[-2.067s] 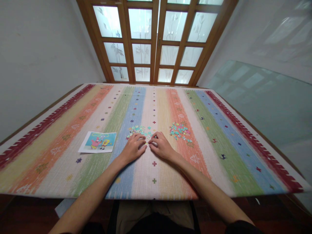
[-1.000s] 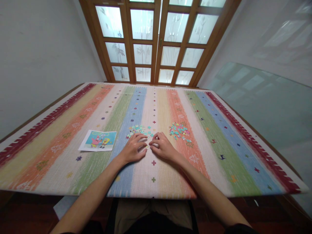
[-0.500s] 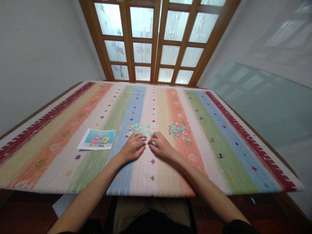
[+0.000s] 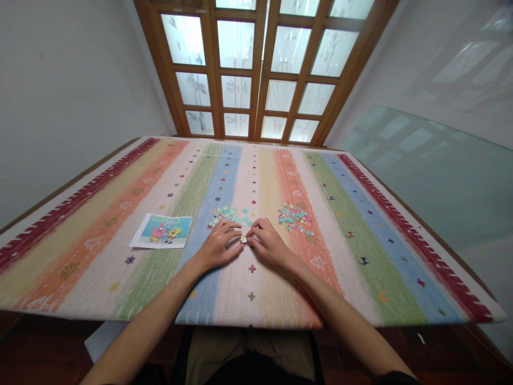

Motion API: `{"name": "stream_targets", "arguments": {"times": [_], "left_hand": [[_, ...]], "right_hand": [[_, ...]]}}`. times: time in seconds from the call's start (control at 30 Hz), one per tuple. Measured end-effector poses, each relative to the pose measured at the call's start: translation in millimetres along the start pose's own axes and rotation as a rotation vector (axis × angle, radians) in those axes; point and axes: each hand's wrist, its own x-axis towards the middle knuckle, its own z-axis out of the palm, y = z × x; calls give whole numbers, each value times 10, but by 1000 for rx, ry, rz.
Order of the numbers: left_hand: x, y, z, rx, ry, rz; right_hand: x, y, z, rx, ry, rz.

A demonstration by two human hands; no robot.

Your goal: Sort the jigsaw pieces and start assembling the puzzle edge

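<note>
while hands (image 4: 219, 246) (image 4: 270, 243) flank a pale piece (image 4: 243, 239), puzzle piles (image 4: 294, 215) beyond, picture (image 4: 163, 232) left

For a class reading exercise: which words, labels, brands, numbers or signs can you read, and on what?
No words, labels, brands or numbers can be read.
Rectangular white-bordered paper cartoon picture: any lettering is too small.
Small multicoloured cardboard-like jigsaw pieces: any print is too small.
Striped multicoloured tablecloth: plus-shaped decorations, no readable text.

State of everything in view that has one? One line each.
left hand: half-curled, grip unclear
right hand: half-curled, grip unclear
pale puzzle piece: between the two hands
left pile of pieces: loose, scattered
right pile of pieces: loose, scattered
picture sheet: lying face up
striped tablecloth: spread out
wooden doors: look closed
</note>
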Motion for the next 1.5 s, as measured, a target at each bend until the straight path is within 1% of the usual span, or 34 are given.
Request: {"name": "stream_targets", "arguments": {"times": [0.17,0.3,0.57,0.67,0.77,1.0,1.2,1.5], "left_hand": [[6,62,27,18,101,-9],[1,87,45,23,143,3],[-2,91,38,56,220,19],[2,104,32,57,239,43],[3,109,33,59,254,58],[-5,97,36,61,233,44],[8,97,37,58,293,119],[21,123,50,56,321,120]], "right_hand": [[-31,-45,-38,31,75,-6],[-54,-62,-24,62,136,0],[-75,-134,-10,103,213,26],[-82,-152,-4,115,225,63],[-86,-154,3,144,238,63],[-96,-146,6,156,245,62],[-105,-144,10,157,271,34],[-106,-143,-15,137,264,51]]}}
